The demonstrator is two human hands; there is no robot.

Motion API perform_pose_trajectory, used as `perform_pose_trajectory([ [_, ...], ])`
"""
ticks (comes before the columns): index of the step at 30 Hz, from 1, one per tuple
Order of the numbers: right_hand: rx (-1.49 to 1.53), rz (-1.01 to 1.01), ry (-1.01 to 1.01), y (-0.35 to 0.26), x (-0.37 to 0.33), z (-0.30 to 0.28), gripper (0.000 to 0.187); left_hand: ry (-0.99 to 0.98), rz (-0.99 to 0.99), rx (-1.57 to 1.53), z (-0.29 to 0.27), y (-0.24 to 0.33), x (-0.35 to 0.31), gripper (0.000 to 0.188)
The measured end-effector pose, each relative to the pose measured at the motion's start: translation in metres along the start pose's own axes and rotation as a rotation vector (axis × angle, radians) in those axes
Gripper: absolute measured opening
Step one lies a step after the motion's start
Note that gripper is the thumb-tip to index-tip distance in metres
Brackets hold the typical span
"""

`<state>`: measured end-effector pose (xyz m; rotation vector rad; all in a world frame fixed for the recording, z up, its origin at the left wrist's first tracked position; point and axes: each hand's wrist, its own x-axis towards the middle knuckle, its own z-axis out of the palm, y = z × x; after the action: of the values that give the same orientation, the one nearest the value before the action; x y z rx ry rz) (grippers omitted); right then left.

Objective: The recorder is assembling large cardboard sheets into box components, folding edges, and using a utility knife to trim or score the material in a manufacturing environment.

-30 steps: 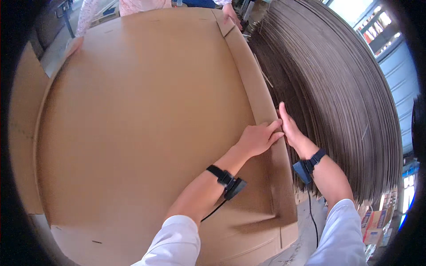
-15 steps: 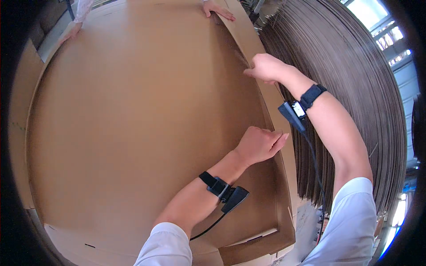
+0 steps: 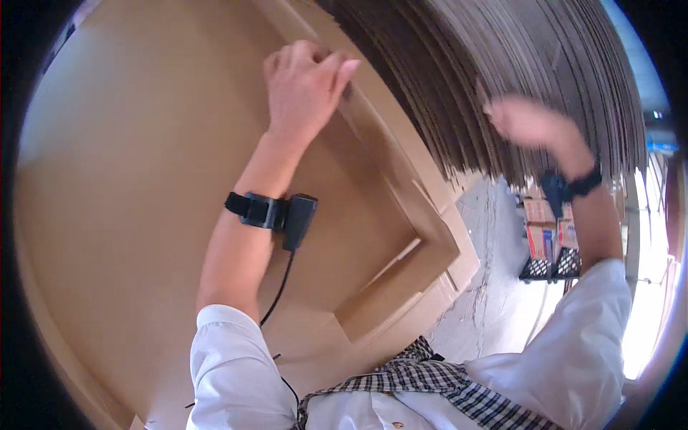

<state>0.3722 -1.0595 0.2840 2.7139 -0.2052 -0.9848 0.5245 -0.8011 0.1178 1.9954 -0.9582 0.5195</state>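
Gripping cardboard tray [image 3: 143,179] by right wall [image 3: 383,158], beside stacked sheets [image 3: 502,64], with curled left hand [image 3: 304,86]! Can't tell closure of blurred right hand [image 3: 530,123]. Likely light, stiff, easily creased: hold along that wall.

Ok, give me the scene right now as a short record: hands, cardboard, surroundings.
Cardboard: large, brown, side folded up along its right
Stack: many upright-looking sheets, beyond that folded side
Left hand: fingers curled at the folded side
Right hand: blurred, off the cardboard, in front of the stack; contact unclear
Background: boxes by a black crate
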Motion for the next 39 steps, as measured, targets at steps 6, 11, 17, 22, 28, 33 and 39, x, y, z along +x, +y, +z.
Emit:
perform_pose_trajectory([
  [6,0.944,-0.081,0.204,-0.075,-0.108,0.101,0.029,-0.257,0.531,0.064,-0.002,0.052,-0.001,0.024],
  [11,0.592,-0.242,0.173,-0.104,-0.094,0.109,0.039,-0.590,0.536,0.012,-0.015,0.093,-0.028,0.020],
  [17,1.146,-0.234,-0.500,-0.074,-0.066,0.094,0.037,-0.505,0.463,-0.132,-0.004,0.095,-0.035,0.016],
  [22,1.030,-0.334,-0.387,-0.079,-0.054,0.090,0.032,-0.374,0.430,-0.195,0.001,0.100,-0.049,0.017],
  [28,1.189,-0.280,-0.484,-0.056,-0.041,0.107,0.030,-0.477,0.341,-0.110,0.012,0.110,-0.042,0.018],
  [33,1.295,-0.222,-0.425,-0.061,-0.055,0.105,0.029,-0.416,0.511,-0.204,-0.001,0.118,-0.051,0.021],
  [39,0.677,-0.441,-0.293,-0.068,-0.043,0.078,0.028,-0.505,0.543,-0.255,0.003,0.119,-0.051,0.020],
])
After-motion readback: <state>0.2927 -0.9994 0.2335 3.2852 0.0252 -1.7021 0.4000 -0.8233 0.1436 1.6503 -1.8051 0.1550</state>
